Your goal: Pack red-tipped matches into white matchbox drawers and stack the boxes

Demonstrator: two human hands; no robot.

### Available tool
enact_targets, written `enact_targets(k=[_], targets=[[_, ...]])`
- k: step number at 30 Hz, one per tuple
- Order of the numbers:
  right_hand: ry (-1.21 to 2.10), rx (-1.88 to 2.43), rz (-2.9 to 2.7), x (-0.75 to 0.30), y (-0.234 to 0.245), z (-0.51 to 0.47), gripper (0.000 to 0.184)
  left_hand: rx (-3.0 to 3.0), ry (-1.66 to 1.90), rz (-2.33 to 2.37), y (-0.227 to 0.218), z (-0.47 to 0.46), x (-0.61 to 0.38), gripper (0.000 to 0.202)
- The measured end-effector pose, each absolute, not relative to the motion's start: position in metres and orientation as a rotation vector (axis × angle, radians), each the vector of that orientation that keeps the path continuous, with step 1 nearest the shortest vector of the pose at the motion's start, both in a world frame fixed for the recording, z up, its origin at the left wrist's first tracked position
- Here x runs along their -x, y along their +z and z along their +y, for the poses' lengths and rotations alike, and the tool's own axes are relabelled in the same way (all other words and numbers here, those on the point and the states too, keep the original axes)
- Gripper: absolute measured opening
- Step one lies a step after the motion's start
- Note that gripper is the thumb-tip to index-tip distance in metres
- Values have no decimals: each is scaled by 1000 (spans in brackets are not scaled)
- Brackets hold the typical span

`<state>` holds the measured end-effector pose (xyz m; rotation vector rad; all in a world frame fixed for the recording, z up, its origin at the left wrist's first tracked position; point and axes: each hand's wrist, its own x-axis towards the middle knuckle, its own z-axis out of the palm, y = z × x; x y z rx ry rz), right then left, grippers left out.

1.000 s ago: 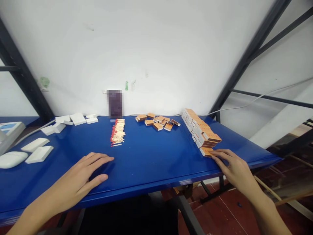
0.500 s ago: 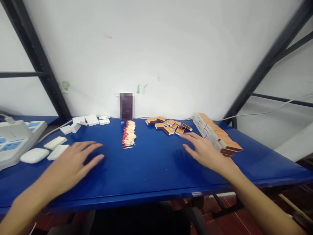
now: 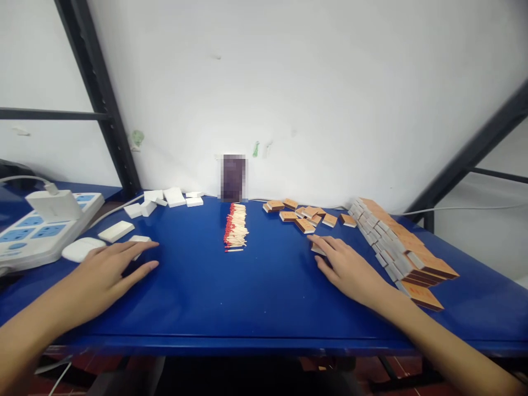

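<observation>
My left hand (image 3: 108,267) lies flat on the blue table (image 3: 231,297) with fingers stretched out, its fingertips at a white inner tray (image 3: 140,240). My right hand (image 3: 347,266) also lies flat and open, its fingertips resting on an orange matchbox (image 3: 318,245). A heap of red-tipped matches (image 3: 236,231) lies between the hands, farther back. Loose orange matchboxes (image 3: 305,213) are scattered beyond my right hand. A long stacked row of orange matchboxes (image 3: 399,242) runs along the right.
White inner trays (image 3: 165,199) lie at the back left. A white power strip (image 3: 41,230) with a plug and a white rounded case (image 3: 81,248) sit at the far left. Black shelf posts (image 3: 103,104) rise against the white wall.
The view has swung left. My right hand left the front end of the stacked row and moved left to a loose matchbox. My left hand slid left towards the white trays.
</observation>
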<state>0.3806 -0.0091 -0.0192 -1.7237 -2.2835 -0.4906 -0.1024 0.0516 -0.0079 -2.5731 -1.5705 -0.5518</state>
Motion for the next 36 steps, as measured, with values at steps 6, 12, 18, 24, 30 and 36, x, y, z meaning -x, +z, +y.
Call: enact_targets(k=[6,12,18,24,30,36], targets=[[-268,1059,-2471,-316,-6,-2,30,2894,-519,-1467,-12,26,63,45],[-63,1103,-2534,-254,-8,40,20,3176,-605,-1146,-9,-5,20,33],[95,1084,-2444,-249,-16,64,18,3231,-633,-1166,-3,-18,5,37],[113,1114,-2407,-249,-18,65,16,3096,-591,-1407,-5,-13,6,49],[105,1140,-2408,-244,-18,65,21,3026,-614,-1464,-7,-5,6,41],[192,1111,-2391,-245,-18,67,9,3051,-532,-1483,-7,-3,7,37]])
